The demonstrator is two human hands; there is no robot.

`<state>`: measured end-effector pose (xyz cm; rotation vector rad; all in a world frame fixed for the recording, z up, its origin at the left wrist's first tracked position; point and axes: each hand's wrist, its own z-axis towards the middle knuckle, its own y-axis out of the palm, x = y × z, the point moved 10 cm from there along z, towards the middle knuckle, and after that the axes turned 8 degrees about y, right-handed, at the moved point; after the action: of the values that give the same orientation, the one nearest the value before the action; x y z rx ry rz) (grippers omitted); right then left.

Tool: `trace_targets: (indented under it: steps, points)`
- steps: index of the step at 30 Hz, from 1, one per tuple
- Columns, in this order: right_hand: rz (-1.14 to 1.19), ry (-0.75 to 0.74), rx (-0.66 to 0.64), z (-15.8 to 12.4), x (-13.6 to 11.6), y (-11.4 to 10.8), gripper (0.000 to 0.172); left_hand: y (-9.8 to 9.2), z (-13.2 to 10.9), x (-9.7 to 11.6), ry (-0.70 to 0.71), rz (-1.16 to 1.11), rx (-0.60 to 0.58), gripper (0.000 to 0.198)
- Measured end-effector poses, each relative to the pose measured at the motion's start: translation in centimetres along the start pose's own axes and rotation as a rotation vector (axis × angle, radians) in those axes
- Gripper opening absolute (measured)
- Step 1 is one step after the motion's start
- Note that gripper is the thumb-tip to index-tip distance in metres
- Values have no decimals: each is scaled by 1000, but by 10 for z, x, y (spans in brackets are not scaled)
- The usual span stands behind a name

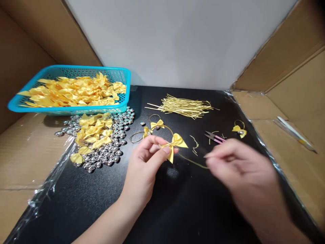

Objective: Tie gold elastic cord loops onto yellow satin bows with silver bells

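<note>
My left hand [152,154] pinches a yellow ribbon bow [175,144] between thumb and fingers, above the middle of the black table. From the bow a gold cord [193,163] stretches right to my right hand [228,164], which is closed on its end and smeared by motion. A loop of cord curves up behind the left fingers. Just beyond that hand lie finished-looking loops with yellow bows [158,124] and a silver bell-like bead [142,123]. Behind the right hand lie thread snips [215,137] with pink handles, partly covered by it.
A blue basket [129,78] full of yellow bows stands at the back left. Before it lie silver beads [109,156] with loose bows [93,130] on top. Gold cords [184,106] are bundled at the back. Cord scraps [195,145], another bow loop [239,130] and tweezers [296,134] lie rightward.
</note>
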<state>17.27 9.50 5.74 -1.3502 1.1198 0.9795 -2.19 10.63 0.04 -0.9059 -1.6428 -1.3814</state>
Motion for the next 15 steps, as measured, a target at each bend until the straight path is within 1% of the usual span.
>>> trace_targets:
  steps: [1, 2, 3, 4, 6, 9, 15]
  points:
    - [5, 2, -64, -1, 1, 24, 17, 2, -1, 0, 5, 9, -20, 12]
    - [-1, -7, -88, -2, 1, 41, 17, 4, -1, 0, 13, 15, -38, 11]
    - [-9, -9, -102, -4, 3, 52, 18, 4, -2, 0, 22, 22, -47, 10]
    - [-10, -10, -103, -4, 5, 58, 18, 5, -2, 0, 29, 29, -58, 9]
    - [-11, -4, -86, -5, 9, 59, 19, 6, -3, 2, 52, 41, -69, 9]
    - [0, 7, -65, -4, 12, 53, 19, 6, -4, 5, 85, 69, -72, 8]
    - [71, 33, -73, -3, 15, 54, 19, 6, -7, 8, 122, 157, -80, 7]
